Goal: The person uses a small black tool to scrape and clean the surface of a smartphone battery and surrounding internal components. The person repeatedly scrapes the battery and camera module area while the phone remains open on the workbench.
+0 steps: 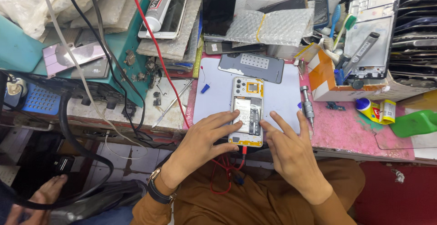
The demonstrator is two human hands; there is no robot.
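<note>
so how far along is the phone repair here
Done: the back cover is off and lies above the opened phone. In hand: left hand and right hand press at its battery. Left: cover not refitted; screwdriver lies unused beside it.

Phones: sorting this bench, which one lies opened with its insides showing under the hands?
The white phone on the mat, back off and battery showing, both hands touching it. The white phone at top lies closed under a tube.

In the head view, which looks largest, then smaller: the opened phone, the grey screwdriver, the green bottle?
1. Opened phone
2. Green bottle, partly cut off by the picture's edge
3. Grey screwdriver
</note>
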